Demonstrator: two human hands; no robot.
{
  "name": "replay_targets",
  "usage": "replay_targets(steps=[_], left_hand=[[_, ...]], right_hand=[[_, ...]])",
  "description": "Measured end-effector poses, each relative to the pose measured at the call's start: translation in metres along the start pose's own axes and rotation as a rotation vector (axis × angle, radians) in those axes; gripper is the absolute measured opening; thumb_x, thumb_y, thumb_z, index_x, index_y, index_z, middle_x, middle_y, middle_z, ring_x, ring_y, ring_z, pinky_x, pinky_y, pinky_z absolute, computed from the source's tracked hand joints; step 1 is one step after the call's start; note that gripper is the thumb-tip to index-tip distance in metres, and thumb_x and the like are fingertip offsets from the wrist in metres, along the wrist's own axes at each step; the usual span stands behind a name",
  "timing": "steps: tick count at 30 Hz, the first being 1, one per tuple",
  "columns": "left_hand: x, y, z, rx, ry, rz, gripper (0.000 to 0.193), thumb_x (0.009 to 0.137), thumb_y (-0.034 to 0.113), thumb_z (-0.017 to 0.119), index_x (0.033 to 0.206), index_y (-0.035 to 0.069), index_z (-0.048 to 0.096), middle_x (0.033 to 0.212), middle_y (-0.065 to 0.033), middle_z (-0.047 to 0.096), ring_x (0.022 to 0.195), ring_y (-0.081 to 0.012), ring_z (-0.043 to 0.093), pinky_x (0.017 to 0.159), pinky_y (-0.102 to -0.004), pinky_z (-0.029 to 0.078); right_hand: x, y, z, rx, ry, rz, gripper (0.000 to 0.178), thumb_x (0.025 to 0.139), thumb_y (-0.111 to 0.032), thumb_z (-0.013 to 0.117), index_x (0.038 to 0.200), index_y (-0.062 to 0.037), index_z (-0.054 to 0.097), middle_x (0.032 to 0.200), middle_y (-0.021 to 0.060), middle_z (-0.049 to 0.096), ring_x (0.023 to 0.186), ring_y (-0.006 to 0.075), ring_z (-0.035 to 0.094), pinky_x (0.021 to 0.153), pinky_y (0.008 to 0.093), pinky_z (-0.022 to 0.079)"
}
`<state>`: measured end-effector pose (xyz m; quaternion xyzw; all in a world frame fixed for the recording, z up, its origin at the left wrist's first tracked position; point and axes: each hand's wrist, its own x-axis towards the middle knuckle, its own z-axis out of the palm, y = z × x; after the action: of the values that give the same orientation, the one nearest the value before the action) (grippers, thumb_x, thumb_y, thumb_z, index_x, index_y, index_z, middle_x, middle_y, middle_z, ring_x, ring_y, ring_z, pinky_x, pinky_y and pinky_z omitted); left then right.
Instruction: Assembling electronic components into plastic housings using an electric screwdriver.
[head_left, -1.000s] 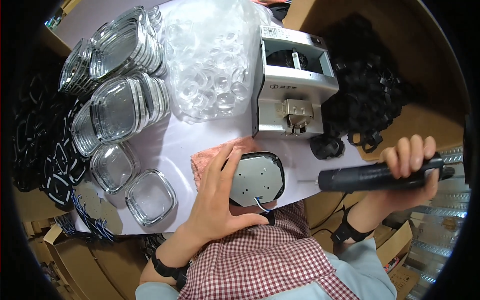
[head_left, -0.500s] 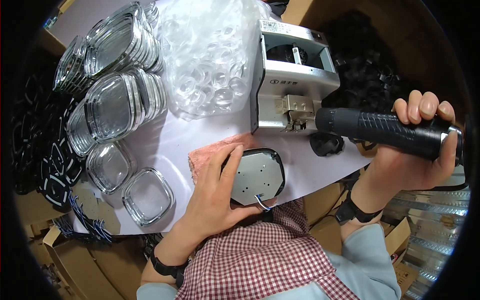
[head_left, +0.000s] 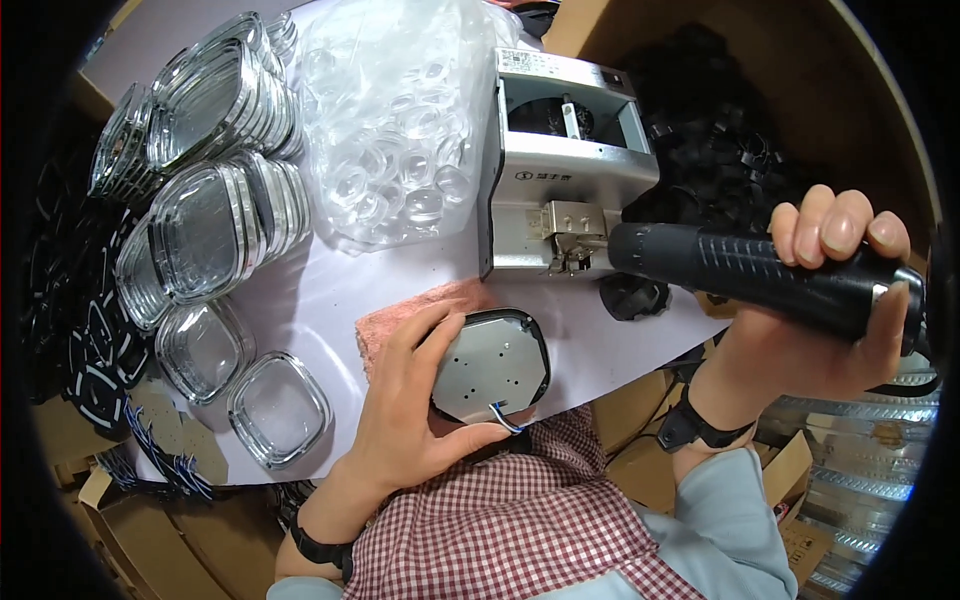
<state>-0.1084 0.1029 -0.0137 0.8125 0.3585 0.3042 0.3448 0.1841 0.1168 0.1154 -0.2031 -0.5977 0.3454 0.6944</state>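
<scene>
My right hand (head_left: 840,270) is wrapped round a black electric screwdriver (head_left: 740,270), held nearly level. The screwdriver's front end is at the metal pick-up block (head_left: 573,225) of a silver screw feeder (head_left: 570,180); its tip is too small to make out. My left hand (head_left: 405,405) grips a rounded-square black lamp housing (head_left: 545,345), fingers over its far left edge and thumb along its near edge. A grey metal plate (head_left: 490,365) with small holes faces up in the housing. A short blue and white wire (head_left: 503,416) sticks out at the near edge.
Under the housing's far side lies a pink cloth (head_left: 400,320). Stacked clear glass covers (head_left: 205,235) stand at the left, near a clear bag of round lenses (head_left: 400,150). Black parts fill a carton (head_left: 890,110) at the far right. Cut wires (head_left: 165,455) lie at the left edge.
The whole view has shifted slightly, so everything appears a little further left and lower. Both hands keep their holds, and the screwdriver stays at the feeder.
</scene>
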Motion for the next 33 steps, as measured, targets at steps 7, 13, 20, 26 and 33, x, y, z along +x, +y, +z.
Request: replay_targets(steps=[7, 13, 20, 26, 33], left_hand=[[-0.022, -0.013, 0.009, -0.132, 0.166, -0.129, 0.079, 0.078, 0.033, 0.080, 0.138, -0.001, 0.042, 0.134, -0.0185, 0.046, 0.124, -0.0308, 0.048, 0.104, -0.0411, 0.041], [-0.026, -0.016, 0.011, -0.304, 0.207, -0.250, 0.063, 0.083, 0.021, 0.074, 0.133, -0.001, 0.042, 0.126, -0.0125, 0.047, 0.117, -0.0226, 0.052, 0.101, -0.0352, 0.042], [-0.025, -0.018, 0.011, -0.279, 0.240, -0.206, 0.057, 0.082, 0.022, 0.075, 0.127, 0.000, 0.048, 0.121, -0.0142, 0.052, 0.105, -0.0254, 0.055, 0.087, -0.0349, 0.047], [-0.026, -0.019, 0.013, -0.298, 0.267, -0.222, 0.056, 0.081, 0.018, 0.074, 0.127, -0.001, 0.048, 0.121, -0.0146, 0.052, 0.104, -0.0257, 0.055, 0.088, -0.0354, 0.047], [-0.014, -0.009, -0.002, -0.094, 0.389, -0.080, 0.045, 0.077, 0.013, 0.076, 0.117, 0.001, 0.059, 0.111, -0.0131, 0.058, 0.103, -0.0283, 0.055, 0.089, -0.0377, 0.045]], right_hand=[[0.005, 0.022, 0.013, -0.169, -0.176, -0.051, 0.038, 0.094, -0.032, 0.056, 0.118, -0.0028, 0.054, 0.094, 0.0134, 0.057, 0.079, 0.0187, 0.052, 0.070, 0.0300, 0.045], [0.008, 0.015, 0.026, -0.325, -0.327, -0.048, 0.033, 0.094, -0.030, 0.058, 0.115, -0.0049, 0.050, 0.092, 0.0133, 0.057, 0.075, 0.0173, 0.050, 0.065, 0.0279, 0.045], [0.011, -0.001, 0.014, -0.029, -0.063, -0.046, 0.026, 0.092, -0.024, 0.055, 0.108, -0.0031, 0.052, 0.103, 0.0205, 0.057, 0.075, 0.0165, 0.051, 0.065, 0.0268, 0.042], [0.038, 0.005, -0.018, -0.182, 0.115, 0.104, 0.026, 0.095, -0.026, 0.052, 0.105, -0.0020, 0.056, 0.131, 0.0336, 0.052, 0.072, 0.0165, 0.057, 0.065, 0.0270, 0.047], [0.023, -0.003, -0.008, 0.192, 0.103, 0.086, 0.029, 0.096, -0.028, 0.052, 0.108, -0.0027, 0.055, 0.112, 0.0226, 0.056, 0.074, 0.0194, 0.053, 0.062, 0.0293, 0.044]])
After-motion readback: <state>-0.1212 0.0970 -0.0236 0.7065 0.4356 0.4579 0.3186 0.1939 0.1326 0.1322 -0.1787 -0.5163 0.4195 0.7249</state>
